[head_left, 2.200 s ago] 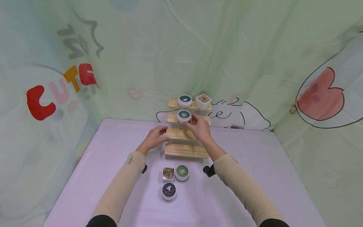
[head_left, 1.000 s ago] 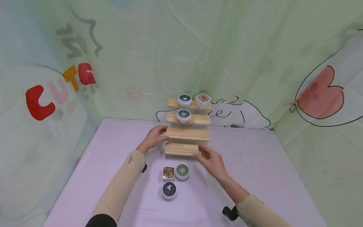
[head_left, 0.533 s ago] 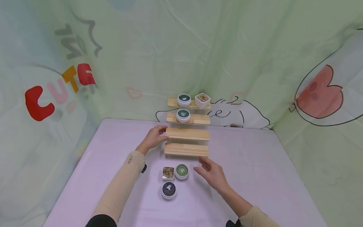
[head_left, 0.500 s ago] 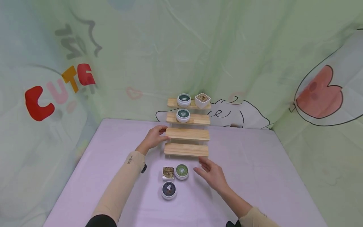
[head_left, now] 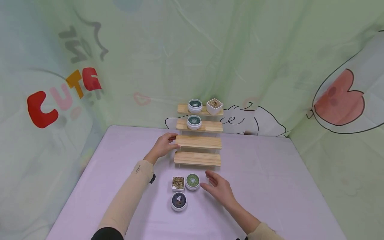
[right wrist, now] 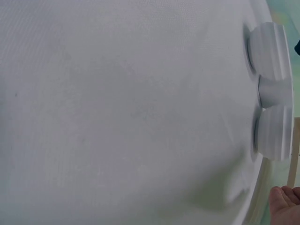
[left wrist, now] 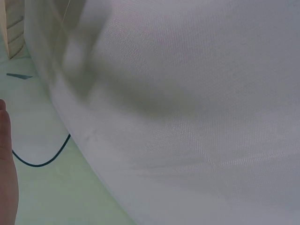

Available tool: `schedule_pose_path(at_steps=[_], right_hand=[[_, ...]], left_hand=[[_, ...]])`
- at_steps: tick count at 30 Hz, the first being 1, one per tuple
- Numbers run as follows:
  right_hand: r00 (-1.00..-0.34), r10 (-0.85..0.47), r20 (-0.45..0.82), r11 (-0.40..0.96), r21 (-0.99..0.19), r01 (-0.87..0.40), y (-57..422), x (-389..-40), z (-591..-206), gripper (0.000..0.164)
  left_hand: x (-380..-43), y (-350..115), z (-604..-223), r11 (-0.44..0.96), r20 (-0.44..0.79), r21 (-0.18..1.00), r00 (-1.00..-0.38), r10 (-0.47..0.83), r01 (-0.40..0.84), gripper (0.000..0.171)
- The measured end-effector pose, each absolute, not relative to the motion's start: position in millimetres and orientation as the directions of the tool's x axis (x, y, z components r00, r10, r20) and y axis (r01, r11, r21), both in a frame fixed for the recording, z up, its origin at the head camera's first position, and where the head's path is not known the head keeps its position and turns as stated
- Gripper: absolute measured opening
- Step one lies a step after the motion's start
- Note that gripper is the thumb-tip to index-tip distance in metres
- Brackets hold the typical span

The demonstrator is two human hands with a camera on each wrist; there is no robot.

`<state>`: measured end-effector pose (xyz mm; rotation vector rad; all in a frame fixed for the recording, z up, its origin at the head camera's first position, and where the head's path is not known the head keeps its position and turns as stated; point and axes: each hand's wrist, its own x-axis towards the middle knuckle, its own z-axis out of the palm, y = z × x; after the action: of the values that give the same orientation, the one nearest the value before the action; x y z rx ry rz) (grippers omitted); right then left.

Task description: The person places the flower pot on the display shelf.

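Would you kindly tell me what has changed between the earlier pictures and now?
The right hand let go of the teal-topped round pot on the second-highest shelf and came down and back, to beside the green-topped round pot on the table. The left hand stayed at the left edge of the stand, and nothing else visibly moved.

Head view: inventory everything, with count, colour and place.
Table: one, lilac cloth, lower half
Backdrop: count unclear, mostly green, behind table
Rack: one, pale wood, table's far side
Round pots: four, white, two on rack's upper tiers, two on table
Square pots: two, white, one on top tier, one on table
Armband: one, black, left arm
Wrist devices: two, black, cuffs
Sleeves: two, beige, forearms
Left hand: one, bare, rack's left end
Right hand: one, bare, beside table pots
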<state>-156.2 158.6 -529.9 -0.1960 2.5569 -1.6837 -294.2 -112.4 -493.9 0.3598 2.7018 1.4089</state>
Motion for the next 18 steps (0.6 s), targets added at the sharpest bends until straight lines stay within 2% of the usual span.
schedule_pose_path(at_steps=[18], right_hand=[[-0.975, -0.215, 0.049, 0.414, -0.900, -0.137, 139.5, -154.7, -546.4, 0.064]], left_hand=[[-293.2, -112.0, -493.5, 0.547, 0.034, 0.822, -0.973, 0.228, 0.157, 0.063]])
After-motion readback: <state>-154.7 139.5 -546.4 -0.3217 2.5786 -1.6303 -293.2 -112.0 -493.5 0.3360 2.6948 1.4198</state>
